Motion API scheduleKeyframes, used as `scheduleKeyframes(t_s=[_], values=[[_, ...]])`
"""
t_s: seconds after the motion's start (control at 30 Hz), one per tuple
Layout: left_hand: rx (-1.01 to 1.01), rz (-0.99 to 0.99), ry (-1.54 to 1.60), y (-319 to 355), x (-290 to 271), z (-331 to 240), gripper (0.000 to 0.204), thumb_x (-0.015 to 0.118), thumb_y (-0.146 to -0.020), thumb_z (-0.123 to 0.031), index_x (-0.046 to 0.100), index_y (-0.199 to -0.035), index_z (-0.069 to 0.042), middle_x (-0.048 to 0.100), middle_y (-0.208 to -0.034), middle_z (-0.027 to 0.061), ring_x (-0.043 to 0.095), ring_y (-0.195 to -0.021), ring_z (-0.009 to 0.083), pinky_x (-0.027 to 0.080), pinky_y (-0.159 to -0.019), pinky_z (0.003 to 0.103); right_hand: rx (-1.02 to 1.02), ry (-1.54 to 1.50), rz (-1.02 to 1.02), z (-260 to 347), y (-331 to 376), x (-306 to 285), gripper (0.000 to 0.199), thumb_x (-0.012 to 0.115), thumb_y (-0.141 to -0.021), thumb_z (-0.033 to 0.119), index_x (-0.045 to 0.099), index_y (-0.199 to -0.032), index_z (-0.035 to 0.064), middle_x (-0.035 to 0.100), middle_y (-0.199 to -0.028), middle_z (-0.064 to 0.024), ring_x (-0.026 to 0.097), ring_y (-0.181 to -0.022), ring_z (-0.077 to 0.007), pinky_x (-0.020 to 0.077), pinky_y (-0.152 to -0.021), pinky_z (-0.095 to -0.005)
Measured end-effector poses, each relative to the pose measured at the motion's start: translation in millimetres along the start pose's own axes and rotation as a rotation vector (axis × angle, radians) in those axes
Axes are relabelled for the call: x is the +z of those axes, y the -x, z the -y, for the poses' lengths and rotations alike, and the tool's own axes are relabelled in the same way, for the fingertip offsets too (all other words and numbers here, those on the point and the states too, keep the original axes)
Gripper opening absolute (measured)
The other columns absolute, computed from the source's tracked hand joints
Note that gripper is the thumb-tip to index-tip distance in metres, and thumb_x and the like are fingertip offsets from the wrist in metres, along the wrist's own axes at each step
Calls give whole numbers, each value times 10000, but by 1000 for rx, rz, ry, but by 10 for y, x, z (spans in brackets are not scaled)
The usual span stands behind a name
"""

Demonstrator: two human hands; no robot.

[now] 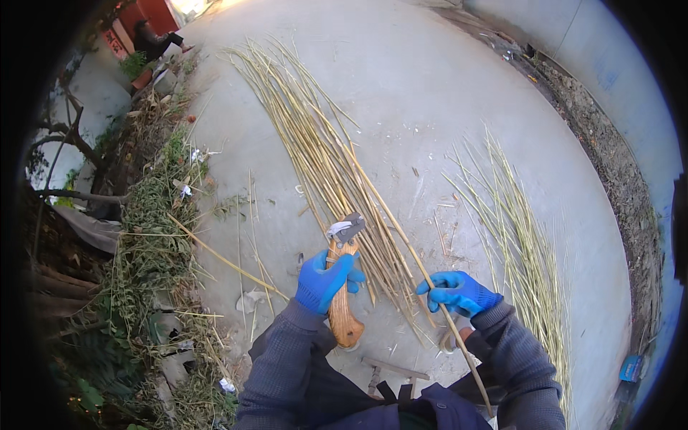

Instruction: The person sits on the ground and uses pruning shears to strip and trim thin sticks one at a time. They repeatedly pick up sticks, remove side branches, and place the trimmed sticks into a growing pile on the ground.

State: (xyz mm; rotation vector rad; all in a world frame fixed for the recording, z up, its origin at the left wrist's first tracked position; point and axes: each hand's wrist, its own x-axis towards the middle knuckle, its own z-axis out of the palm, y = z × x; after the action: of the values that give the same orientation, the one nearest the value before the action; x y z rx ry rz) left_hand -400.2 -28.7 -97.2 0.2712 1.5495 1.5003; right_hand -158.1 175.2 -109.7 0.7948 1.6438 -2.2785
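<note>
My left hand (pixel 322 282), in a blue glove, is closed round the pale wooden handle of a tool (pixel 344 315). The handle curves at its lower end, and a grey metal head with a pivot tops it; I cannot make out a blade. Blue-gloved too, my right hand (pixel 459 292) pinches a long thin cane (pixel 464 352). This cane slants from near my lap up and away to the left, over a bundle of yellowish canes (pixel 304 147) on the ground ahead. Both hands are above the near end of that bundle, apart from each other.
Thinner, greener stalks (pixel 527 251) lie in a heap at the right. Leafy cuttings (pixel 154 236) and branches line the left edge. A wall (pixel 609 79) bounds the right side, with a blue object (pixel 631 368) beside it. Far left, a person (pixel 152 41) sits.
</note>
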Motion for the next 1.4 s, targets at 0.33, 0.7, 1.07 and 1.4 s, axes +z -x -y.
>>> scheduleKeyframes(t_s=[0.33,0.7,1.07,1.4], values=[[76,41,-29,-54,-24,254,349,642,-937,-240,602,-1144,38,701,-850,152,696,-703,213,575,-590,298,-19,92,-154,9,1763,457,380,631,-942,253,618,-1199,-26,693,-872,-55,622,-725,-95,478,-619,-213],[-169,557,-221,1696,426,97,334,614,-959,-241,616,-1150,34,694,-831,130,686,-710,185,568,-633,284,-478,188,-245,376,1308,526,374,544,-987,319,641,-1188,20,674,-858,-42,577,-738,-79,470,-649,-225],[-194,658,-525,2556,334,497,334,666,-903,-261,630,-1064,29,704,-789,93,673,-683,130,541,-644,288,-647,-15,-344,916,781,521,353,569,-985,236,602,-1191,-48,651,-838,-65,616,-733,-107,538,-759,-247],[111,521,-799,2741,209,603,377,704,-831,-336,643,-960,12,673,-795,191,687,-706,249,515,-646,356,-731,59,-541,994,662,383,376,633,-928,272,635,-1151,-31,699,-881,-100,662,-776,-154,545,-706,-277]])
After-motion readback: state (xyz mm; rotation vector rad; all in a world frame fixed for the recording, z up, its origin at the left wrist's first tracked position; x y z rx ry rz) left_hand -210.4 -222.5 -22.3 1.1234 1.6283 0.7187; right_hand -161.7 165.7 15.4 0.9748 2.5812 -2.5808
